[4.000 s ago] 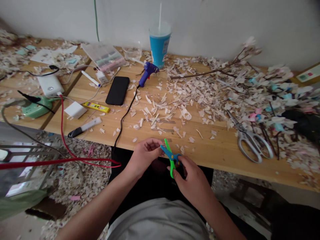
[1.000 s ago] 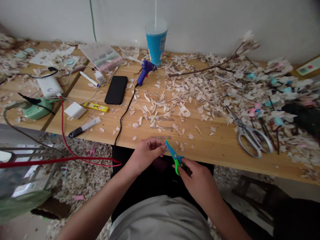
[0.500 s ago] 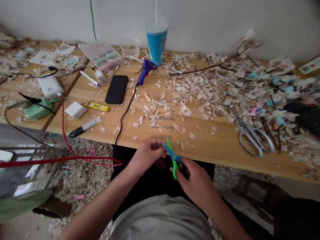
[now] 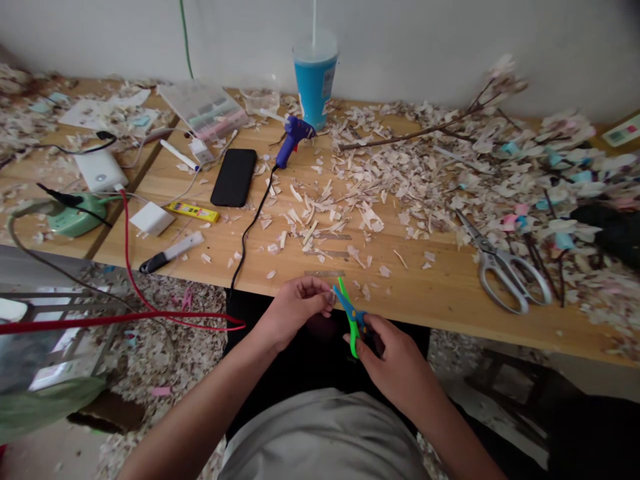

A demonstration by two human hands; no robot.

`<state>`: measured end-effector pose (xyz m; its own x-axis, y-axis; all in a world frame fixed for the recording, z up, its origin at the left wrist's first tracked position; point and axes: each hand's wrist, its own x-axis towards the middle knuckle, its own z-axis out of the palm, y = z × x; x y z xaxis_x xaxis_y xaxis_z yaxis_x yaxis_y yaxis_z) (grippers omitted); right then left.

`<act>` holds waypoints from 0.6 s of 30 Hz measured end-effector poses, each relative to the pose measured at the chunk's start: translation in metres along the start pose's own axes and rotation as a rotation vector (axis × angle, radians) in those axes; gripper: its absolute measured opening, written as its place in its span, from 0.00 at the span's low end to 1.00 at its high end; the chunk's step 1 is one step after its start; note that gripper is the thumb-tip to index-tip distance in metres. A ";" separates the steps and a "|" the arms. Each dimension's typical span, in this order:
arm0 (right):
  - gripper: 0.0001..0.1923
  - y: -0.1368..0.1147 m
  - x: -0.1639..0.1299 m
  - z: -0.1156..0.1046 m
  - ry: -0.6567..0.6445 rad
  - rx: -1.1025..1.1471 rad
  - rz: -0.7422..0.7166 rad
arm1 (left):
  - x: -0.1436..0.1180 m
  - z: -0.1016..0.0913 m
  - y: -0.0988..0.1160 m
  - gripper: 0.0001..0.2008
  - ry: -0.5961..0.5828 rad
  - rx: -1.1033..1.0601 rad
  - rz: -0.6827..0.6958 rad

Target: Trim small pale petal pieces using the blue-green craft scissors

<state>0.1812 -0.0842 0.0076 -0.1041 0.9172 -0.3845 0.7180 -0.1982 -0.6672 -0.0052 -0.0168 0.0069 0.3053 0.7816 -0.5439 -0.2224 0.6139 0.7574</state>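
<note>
My right hand is closed round the handles of small blue and green scissors. Their blades point up and to the left, slightly apart. Just left of the blade tips, my left hand is closed, thumb against the fingers. Whatever it pinches is too small or hidden to name. Both hands are over my lap at the table's front edge. Past them, pale petal-like scraps litter the wooden table.
Large metal scissors lie at the right, below a twig and petal heaps. A purple glue gun lies before a blue cup. Left are a black phone, a cutter knife and a red cable.
The small scissors have shifted slightly right, away from my left hand, and their blades have closed somewhat. My left hand has barely moved.
</note>
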 end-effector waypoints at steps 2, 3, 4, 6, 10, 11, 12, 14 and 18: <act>0.12 -0.001 -0.001 0.000 -0.013 -0.011 -0.019 | 0.001 0.000 -0.002 0.13 -0.003 -0.040 -0.006; 0.12 -0.001 -0.001 0.000 -0.019 -0.017 -0.023 | 0.001 0.001 -0.002 0.14 -0.008 -0.048 -0.004; 0.12 -0.001 -0.001 0.001 -0.019 -0.022 -0.023 | 0.001 0.001 -0.003 0.14 -0.009 -0.051 0.000; 0.12 -0.001 -0.002 0.001 -0.015 -0.036 -0.019 | 0.001 0.001 -0.003 0.13 -0.009 -0.044 0.008; 0.13 0.000 -0.002 0.004 0.015 -0.060 -0.018 | 0.000 0.001 -0.001 0.13 0.001 -0.028 0.017; 0.13 0.000 -0.002 0.004 0.020 -0.065 -0.020 | 0.000 0.002 -0.001 0.13 0.002 -0.027 0.021; 0.13 0.000 -0.002 0.005 0.024 -0.070 -0.023 | -0.001 0.002 0.000 0.14 0.002 -0.025 0.024; 0.13 0.000 -0.003 0.005 0.028 -0.086 -0.033 | -0.002 0.003 0.001 0.14 0.000 -0.013 0.026; 0.13 -0.003 -0.003 0.003 0.043 -0.125 -0.050 | -0.002 0.004 0.002 0.14 0.009 0.032 0.032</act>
<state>0.1776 -0.0873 0.0090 -0.1141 0.9393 -0.3235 0.7934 -0.1098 -0.5987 -0.0021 -0.0177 0.0111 0.2904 0.8021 -0.5218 -0.2023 0.5845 0.7858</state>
